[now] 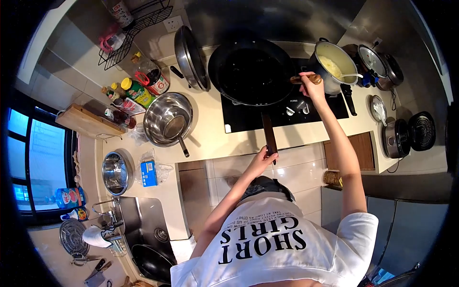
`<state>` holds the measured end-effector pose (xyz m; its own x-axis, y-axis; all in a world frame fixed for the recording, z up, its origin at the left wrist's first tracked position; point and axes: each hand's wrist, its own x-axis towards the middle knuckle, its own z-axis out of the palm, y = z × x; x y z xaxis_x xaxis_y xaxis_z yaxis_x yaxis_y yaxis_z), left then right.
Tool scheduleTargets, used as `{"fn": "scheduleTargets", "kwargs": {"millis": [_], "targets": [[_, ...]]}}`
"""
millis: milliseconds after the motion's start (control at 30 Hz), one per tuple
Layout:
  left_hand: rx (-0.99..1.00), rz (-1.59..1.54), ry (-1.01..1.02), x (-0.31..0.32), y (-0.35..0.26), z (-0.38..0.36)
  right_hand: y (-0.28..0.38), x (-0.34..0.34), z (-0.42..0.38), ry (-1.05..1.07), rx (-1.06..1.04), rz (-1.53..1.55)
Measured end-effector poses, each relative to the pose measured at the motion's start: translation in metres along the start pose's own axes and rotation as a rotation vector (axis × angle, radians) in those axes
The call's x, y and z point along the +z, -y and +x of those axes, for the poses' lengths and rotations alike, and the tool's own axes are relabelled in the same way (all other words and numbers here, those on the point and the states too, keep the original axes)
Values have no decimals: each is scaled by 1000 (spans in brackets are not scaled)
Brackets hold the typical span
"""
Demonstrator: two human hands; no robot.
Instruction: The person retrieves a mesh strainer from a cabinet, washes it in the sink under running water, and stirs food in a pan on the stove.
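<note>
A large black wok stands on the black stove. My left hand is closed round the end of its long dark handle, near the counter's front edge. At the wok's right rim, my right hand grips a brown wooden handle; what lies at its other end cannot be made out against the dark wok. Just right of that hand, a metal pot holds something pale yellow, with a light-coloured spoon resting in it.
Left of the stove are an upright lid, a steel bowl with a strainer, and several bottles. A second bowl, a blue box and the sink lie lower left. Cookers stand at right.
</note>
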<state>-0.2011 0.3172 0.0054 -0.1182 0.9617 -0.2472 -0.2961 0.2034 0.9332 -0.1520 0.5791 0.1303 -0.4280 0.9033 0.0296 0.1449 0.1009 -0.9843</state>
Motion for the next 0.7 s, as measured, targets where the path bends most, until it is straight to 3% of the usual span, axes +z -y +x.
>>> {"fn": "scheduleTargets", "kwargs": {"millis": [333,400,567,700], "targets": [[57,41,-59,8,13,11,-19,-11,15,-68,87,145],[39,-35,-72,13,17,13,-34,-5,8,-29,-1,178],[6,51,-144,20,9,11,-41,-16,10,-55,98,237],[33,79,-156,19,12,13,-26,-5,2,3,-5,199]]}}
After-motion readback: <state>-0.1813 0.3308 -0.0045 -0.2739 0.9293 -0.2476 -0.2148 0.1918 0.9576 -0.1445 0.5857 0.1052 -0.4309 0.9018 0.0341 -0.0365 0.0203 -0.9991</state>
